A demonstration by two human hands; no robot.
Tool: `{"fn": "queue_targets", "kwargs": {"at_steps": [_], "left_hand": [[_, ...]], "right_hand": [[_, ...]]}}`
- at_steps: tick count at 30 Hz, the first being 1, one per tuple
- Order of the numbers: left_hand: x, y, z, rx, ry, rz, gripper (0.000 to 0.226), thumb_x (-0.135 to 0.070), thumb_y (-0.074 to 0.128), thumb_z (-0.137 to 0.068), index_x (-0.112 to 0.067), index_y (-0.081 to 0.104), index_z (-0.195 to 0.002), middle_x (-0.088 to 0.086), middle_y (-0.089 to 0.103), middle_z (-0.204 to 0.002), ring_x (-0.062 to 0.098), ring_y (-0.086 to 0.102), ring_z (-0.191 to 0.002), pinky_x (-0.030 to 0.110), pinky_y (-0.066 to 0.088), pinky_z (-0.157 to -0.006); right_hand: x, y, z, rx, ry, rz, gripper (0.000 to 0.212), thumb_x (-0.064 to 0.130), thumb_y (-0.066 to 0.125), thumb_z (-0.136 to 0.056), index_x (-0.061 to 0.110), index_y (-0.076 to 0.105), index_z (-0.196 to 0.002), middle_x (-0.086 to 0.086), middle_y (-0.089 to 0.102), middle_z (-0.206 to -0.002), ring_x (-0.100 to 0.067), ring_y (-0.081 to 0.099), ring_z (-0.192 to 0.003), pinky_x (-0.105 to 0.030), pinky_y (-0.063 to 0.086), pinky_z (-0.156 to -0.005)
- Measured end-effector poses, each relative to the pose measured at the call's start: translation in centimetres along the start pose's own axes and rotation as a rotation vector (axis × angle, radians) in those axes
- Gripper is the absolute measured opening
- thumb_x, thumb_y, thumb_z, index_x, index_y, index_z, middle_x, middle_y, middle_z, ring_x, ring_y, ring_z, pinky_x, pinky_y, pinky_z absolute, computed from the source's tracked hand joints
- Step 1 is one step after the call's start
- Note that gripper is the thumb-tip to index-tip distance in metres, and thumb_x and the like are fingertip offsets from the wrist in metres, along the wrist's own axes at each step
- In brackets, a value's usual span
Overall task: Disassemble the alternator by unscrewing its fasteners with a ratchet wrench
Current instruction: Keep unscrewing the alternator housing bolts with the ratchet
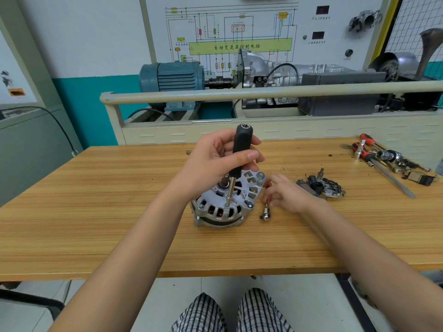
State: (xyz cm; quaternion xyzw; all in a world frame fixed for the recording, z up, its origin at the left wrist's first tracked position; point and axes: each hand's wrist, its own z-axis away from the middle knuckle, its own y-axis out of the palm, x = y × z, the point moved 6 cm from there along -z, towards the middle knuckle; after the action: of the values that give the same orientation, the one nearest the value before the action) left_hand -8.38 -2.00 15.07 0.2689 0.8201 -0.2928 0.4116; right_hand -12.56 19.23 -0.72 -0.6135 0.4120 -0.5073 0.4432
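Note:
The silver alternator [221, 207] stands on the wooden table [96, 212], copper windings showing through its slots. My left hand [215, 161] is wrapped around the black handle of a nut driver [241, 149] that stands upright, its steel shaft and socket tip resting on a fastener on the alternator's top. My right hand [285, 194] rests on the table just right of the alternator, fingertips pinching a long bolt [266, 209] whose head lies on the table.
A removed black rectifier part [321, 185] lies right of my right hand. Red-handled tools, sockets and a long steel bar [383, 159] are piled at the table's far right. A training bench with a blue motor [172, 80] stands behind the table.

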Motion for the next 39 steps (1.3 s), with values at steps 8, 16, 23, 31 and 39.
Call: {"fn": "queue_targets", "kwargs": {"at_steps": [8,16,23,31,39], "left_hand": [[-0.3,0.3,0.0,0.031,-0.001,-0.074,0.012,-0.005,0.057,-0.090,-0.008,0.057,-0.102,0.006,0.061,-0.078,0.017,0.061,-0.072,0.026,0.053,-0.077],[-0.2,0.5,0.0,0.030,-0.012,-0.184,0.001,-0.011,0.055,-0.096,-0.011,0.054,-0.095,-0.001,0.053,-0.069,0.016,0.053,-0.069,0.042,0.049,-0.081],[-0.6,0.7,-0.9,-0.043,-0.049,-0.226,0.012,0.001,0.054,-0.090,-0.008,0.055,-0.082,0.001,0.057,-0.064,0.015,0.058,-0.061,0.029,0.052,-0.069],[-0.6,1.6,-1.6,-0.128,-0.070,-0.251,0.012,0.004,0.052,-0.085,-0.005,0.052,-0.078,0.011,0.051,-0.062,0.019,0.052,-0.056,0.033,0.048,-0.062],[-0.4,2.0,-1.7,-0.137,-0.081,-0.202,0.016,0.006,0.050,-0.084,-0.007,0.048,-0.074,0.009,0.045,-0.059,0.020,0.044,-0.057,0.033,0.041,-0.059]], "right_hand": [[1.2,-5.4,2.3,-0.215,-0.038,-0.215,0.014,0.010,0.066,-0.085,0.023,0.066,-0.088,0.005,0.067,-0.105,-0.019,0.056,-0.116,-0.044,0.030,-0.113],[5.3,-15.1,8.4,-0.462,-0.109,-0.823,0.032,-0.005,0.055,-0.088,0.018,0.064,-0.108,0.005,0.067,-0.074,-0.013,0.066,-0.074,-0.030,0.055,-0.075],[12.8,-17.4,8.2,-0.252,-0.299,-1.263,0.024,0.000,0.047,-0.075,0.004,0.049,-0.099,-0.006,0.052,-0.064,-0.013,0.040,-0.041,-0.021,0.034,-0.035],[14.5,-16.3,7.0,-0.103,0.024,-1.115,0.057,0.072,0.042,-0.077,0.019,0.043,-0.058,0.007,0.027,-0.041,-0.012,0.023,-0.036,-0.021,0.028,-0.037],[14.1,-16.5,7.2,-0.117,0.147,-0.907,0.053,0.060,0.048,-0.088,0.014,0.056,-0.064,0.005,0.029,-0.043,-0.011,0.022,-0.036,-0.021,0.022,-0.036]]}}
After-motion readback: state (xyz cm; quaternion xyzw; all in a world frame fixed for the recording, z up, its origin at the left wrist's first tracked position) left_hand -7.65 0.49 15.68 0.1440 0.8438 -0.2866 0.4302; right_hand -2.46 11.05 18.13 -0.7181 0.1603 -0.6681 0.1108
